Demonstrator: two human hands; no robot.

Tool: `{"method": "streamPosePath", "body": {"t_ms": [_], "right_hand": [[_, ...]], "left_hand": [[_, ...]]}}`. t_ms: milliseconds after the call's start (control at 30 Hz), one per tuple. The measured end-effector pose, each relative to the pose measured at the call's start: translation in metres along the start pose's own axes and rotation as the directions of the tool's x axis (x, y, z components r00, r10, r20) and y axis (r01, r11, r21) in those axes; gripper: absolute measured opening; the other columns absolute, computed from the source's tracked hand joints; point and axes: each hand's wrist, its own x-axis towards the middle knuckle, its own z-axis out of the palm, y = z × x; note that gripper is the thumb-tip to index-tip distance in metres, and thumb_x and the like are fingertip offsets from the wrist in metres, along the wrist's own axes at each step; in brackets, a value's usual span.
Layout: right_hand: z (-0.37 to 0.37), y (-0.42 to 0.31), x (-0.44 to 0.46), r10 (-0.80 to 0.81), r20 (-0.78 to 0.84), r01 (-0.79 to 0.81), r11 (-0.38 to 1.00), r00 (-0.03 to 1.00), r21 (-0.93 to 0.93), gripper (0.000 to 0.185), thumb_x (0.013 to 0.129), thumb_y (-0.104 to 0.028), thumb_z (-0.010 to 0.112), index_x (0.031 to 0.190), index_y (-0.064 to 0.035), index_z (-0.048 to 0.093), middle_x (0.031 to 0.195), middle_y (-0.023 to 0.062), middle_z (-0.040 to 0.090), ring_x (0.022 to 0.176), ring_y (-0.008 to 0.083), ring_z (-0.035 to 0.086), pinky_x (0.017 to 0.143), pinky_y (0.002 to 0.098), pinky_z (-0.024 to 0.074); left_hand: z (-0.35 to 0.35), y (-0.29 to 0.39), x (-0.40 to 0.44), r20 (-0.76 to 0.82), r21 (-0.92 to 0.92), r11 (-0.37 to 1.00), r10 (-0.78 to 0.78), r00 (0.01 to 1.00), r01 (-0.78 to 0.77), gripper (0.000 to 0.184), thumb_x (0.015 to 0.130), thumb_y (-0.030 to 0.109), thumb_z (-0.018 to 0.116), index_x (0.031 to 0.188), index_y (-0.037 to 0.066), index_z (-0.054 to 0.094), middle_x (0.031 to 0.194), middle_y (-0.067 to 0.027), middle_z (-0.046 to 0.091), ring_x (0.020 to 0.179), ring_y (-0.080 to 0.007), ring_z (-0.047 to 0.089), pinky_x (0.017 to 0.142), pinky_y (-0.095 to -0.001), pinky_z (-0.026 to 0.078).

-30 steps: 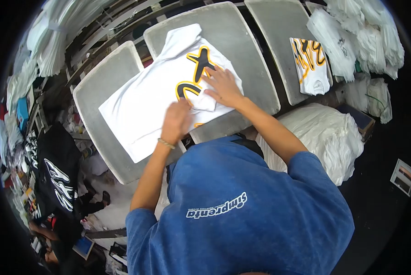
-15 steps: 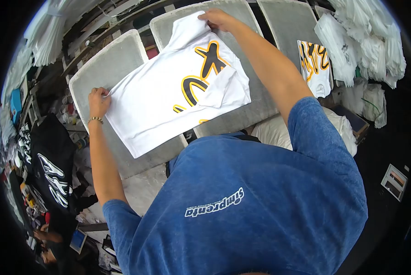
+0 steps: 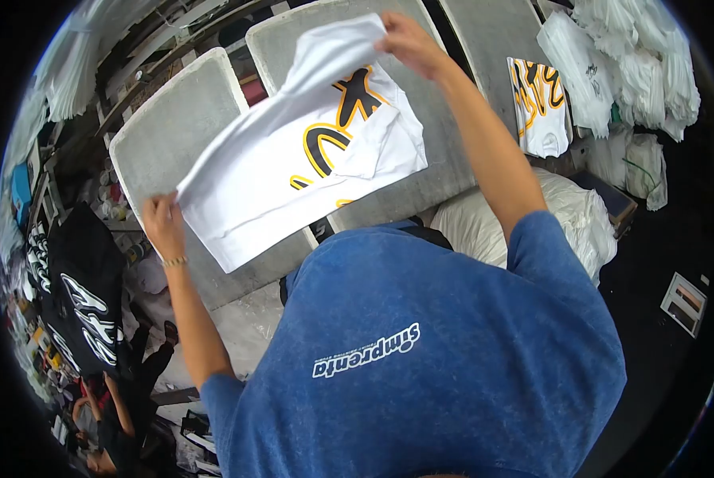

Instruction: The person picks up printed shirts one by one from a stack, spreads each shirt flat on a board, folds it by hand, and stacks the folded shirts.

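Note:
A white T-shirt [image 3: 245, 183] with a black and orange print lies partly folded across grey boards, one sleeve turned in over the print. My left hand [image 3: 163, 223] pinches its hem corner at the left. Up at the far side, my right hand [image 3: 411, 44] grips the sleeve end. Between both hands the far edge of the shirt is lifted off the boards and bends over toward me. The side nearest me rests flat on the grey board [image 3: 166, 119].
Another folded white shirt [image 3: 541, 107] with the same colours lies on a board at the right. Clear plastic bags [image 3: 643, 72] hang beyond it. A large white sack [image 3: 524, 215] stands beside me. Black printed shirts [image 3: 86, 295] hang at the left, and another person [image 3: 118, 422] is at lower left.
My right hand has moved right and raised the sleeve. The shirt's far edge has come up off the boards and curls toward me. My left hand still holds its corner, slightly lower.

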Motion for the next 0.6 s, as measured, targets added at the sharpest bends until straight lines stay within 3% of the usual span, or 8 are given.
{"method": "streamPosePath", "body": {"t_ms": [33, 100, 200, 267, 433, 500, 533, 600], "right_hand": [[-0.002, 0.001, -0.024, -0.004, 0.032, 0.002, 0.998, 0.999, 0.064, 0.036, 0.074, -0.011, 0.066, 0.109, -0.0032, 0.061, 0.097, 0.0033, 0.063, 0.086, 0.0123, 0.058, 0.078, 0.0271, 0.0465], [-0.004, 0.014, -0.067, 0.13, -0.004, -0.13, 0.991, 0.992, 0.015, 0.045, 0.075, -0.01, 0.066, 0.118, -0.0028, 0.059, 0.109, 0.0045, 0.065, 0.102, 0.0157, 0.061, 0.095, 0.0315, 0.045], [0.003, 0.053, -0.102, 0.255, 0.025, -0.255, 0.967, 0.967, -0.022, 0.044, 0.074, -0.006, 0.064, 0.117, -0.0023, 0.059, 0.107, 0.0045, 0.066, 0.099, 0.0154, 0.062, 0.093, 0.0303, 0.0462], [0.01, 0.071, -0.109, 0.335, -0.013, -0.332, 0.929, 0.942, -0.161, 0.043, 0.075, -0.001, 0.063, 0.117, -0.0016, 0.06, 0.106, 0.0054, 0.067, 0.099, 0.015, 0.062, 0.092, 0.0305, 0.0475], [0.019, 0.066, -0.112, 0.311, -0.074, -0.319, 0.935, 0.948, -0.153, 0.037, 0.082, -0.011, 0.072, 0.116, -0.0015, 0.061, 0.107, 0.0054, 0.068, 0.101, 0.0136, 0.062, 0.091, 0.0295, 0.0475], [0.018, 0.065, -0.11, 0.295, -0.042, -0.298, 0.951, 0.955, -0.085, 0.038, 0.087, -0.019, 0.073, 0.119, -0.0017, 0.061, 0.11, 0.0054, 0.067, 0.101, 0.0131, 0.062, 0.091, 0.0282, 0.0466], [0.016, 0.066, -0.106, 0.291, -0.043, -0.294, 0.952, 0.956, -0.083, 0.038, 0.087, -0.019, 0.073, 0.119, -0.0017, 0.061, 0.11, 0.0054, 0.067, 0.101, 0.0131, 0.062, 0.091, 0.0282, 0.0466], [0.01, 0.067, -0.102, 0.282, -0.012, -0.282, 0.955, 0.959, -0.089, 0.037, 0.09, -0.019, 0.069, 0.122, -0.002, 0.06, 0.112, 0.0045, 0.067, 0.102, 0.0121, 0.061, 0.091, 0.0272, 0.0456]], "left_hand": [[0.006, 0.002, -0.023, -0.062, 0.013, 1.0, -0.002, 0.998, 0.003, 0.026, 0.073, -0.003, 0.068, 0.096, 0.008, 0.073, 0.087, -0.0102, 0.061, 0.079, -0.0283, 0.061, 0.069, -0.0376, 0.049], [0.014, 0.016, -0.059, -0.044, -0.035, 0.998, -0.059, 0.997, 0.058, 0.028, 0.071, -0.004, 0.068, 0.095, 0.009, 0.073, 0.094, -0.0106, 0.063, 0.084, -0.0289, 0.061, 0.074, -0.0382, 0.05], [0.034, 0.027, -0.093, 0.011, -0.003, 1.0, -0.026, 1.0, 0.026, 0.029, 0.072, -0.005, 0.065, 0.096, 0.009, 0.073, 0.104, -0.0117, 0.065, 0.096, -0.0316, 0.062, 0.085, -0.0406, 0.051], [0.038, 0.03, -0.095, -0.012, 0.019, 0.999, -0.033, 0.999, 0.033, 0.028, 0.072, -0.004, 0.065, 0.096, 0.009, 0.073, 0.106, -0.0118, 0.065, 0.098, -0.0316, 0.061, 0.086, -0.0411, 0.05], [0.023, 0.063, -0.074, 0.017, 0.095, 0.995, 0.033, 0.999, -0.034, 0.024, 0.074, 0.002, 0.066, 0.096, 0.008, 0.072, 0.109, -0.0119, 0.065, 0.104, -0.0309, 0.06, 0.085, -0.0395, 0.05], [0.04, 0.092, -0.051, -0.003, -0.129, 0.991, 0.029, 1.0, -0.029, 0.017, 0.076, 0.009, 0.068, 0.092, 0.006, 0.072, 0.099, -0.0115, 0.067, 0.094, -0.0297, 0.062, 0.082, -0.0381, 0.05], [0.059, 0.11, -0.036, 0.104, -0.34, 0.932, -0.098, 0.99, 0.128, 0.016, 0.083, 0.013, 0.068, 0.094, 0.003, 0.072, 0.092, -0.0122, 0.069, 0.086, -0.0277, 0.064, 0.079, -0.0363, 0.051], [0.094, 0.154, -0.002, 0.258, -0.529, 0.807, -0.143, 0.955, 0.264, 0.031, 0.087, 0.021, 0.07, 0.111, 0.002, 0.07, 0.101, -0.0152, 0.071, 0.08, -0.0205, 0.067, 0.071, -0.0321, 0.052]]}}
